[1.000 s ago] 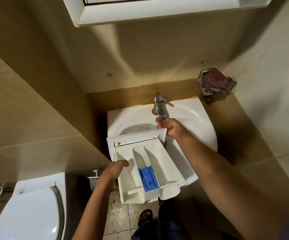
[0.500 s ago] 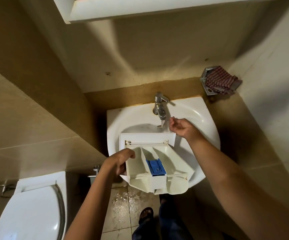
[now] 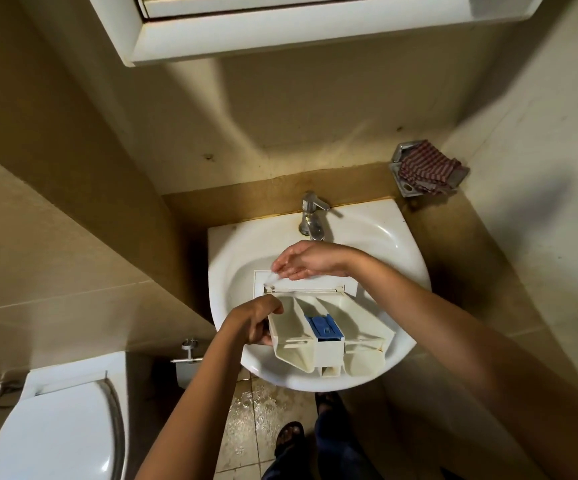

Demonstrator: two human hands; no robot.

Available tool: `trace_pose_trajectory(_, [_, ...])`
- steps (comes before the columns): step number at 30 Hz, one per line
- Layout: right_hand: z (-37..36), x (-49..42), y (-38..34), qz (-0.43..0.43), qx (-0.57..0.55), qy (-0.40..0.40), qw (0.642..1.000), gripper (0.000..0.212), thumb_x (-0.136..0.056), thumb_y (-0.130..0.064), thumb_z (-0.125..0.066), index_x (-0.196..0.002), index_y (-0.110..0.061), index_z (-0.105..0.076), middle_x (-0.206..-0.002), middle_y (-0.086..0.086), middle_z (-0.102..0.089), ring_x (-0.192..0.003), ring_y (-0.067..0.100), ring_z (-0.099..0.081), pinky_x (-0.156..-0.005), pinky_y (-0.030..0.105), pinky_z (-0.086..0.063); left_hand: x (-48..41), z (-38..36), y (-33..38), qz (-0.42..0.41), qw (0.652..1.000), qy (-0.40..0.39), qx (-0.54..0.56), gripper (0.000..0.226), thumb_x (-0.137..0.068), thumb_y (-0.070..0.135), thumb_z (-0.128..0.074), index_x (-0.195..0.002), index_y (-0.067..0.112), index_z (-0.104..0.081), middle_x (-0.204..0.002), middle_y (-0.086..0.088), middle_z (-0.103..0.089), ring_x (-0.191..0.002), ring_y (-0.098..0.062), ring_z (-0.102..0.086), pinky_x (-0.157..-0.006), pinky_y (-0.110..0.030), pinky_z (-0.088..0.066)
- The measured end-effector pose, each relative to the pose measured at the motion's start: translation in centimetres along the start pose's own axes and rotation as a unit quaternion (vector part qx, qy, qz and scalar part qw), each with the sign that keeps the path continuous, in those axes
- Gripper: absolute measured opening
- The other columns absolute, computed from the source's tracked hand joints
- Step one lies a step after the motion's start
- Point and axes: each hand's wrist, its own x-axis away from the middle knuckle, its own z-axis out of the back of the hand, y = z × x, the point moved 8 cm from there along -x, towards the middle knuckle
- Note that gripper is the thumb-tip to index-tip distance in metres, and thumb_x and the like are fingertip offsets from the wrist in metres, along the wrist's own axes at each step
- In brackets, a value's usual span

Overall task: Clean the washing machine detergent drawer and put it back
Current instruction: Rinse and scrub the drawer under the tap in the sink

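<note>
While the left hand (image 3: 256,322) is curling its fingers around the left wall of the detergent drawer (image 3: 360,320), the right hand (image 3: 311,263) is hovering with fingers straight and close together over the drawer's front panel, possibly touching it; blur is hiding the contact. The drawer is lying tilted across the sink (image 3: 408,261), its blue insert (image 3: 325,329) facing up, the faucet (image 3: 311,216) standing just behind.

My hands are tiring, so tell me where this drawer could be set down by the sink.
Bare: the narrow sink rim right of the tap, the rim corner left of it, and the closed toilet lid beside the wall. Crowded: the bowl, filled by the drawer, left hand and right hand; the soap dish holds a striped cloth.
</note>
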Motion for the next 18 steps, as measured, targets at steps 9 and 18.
trace_pose_trajectory(9, [-3.0,-1.0,5.0,0.075,0.391,-0.137,0.907,0.05,-0.104,-0.039,-0.026,-0.152,-0.034,-0.01,-0.16,-0.014,0.004,-0.146,0.004,0.007,-0.12,0.031,0.001,-0.6,0.3,0.1,-0.029,1.0,0.004,0.004,0.032,-0.095,0.015,-0.039,-0.125,0.004,-0.046,-0.099,-0.017,-0.06,-0.082,-0.027,-0.058,-0.07,-0.034,-0.049])
trace_pose_trajectory(18, [0.4,1.7,8.4,0.024,0.299,-0.063,0.952,0.048,-0.105,-0.037,-0.023,-0.152,-0.033,-0.013,-0.155,-0.024,-0.003,-0.14,-0.007,0.0,-0.112,0.014,0.0,-0.3,1.3,-0.3,-0.05,0.996,0.036,0.062,0.012,-0.096,0.013,-0.038,-0.09,0.014,-0.049,-0.085,-0.01,-0.06,-0.075,-0.022,-0.057,-0.056,-0.03,-0.045])
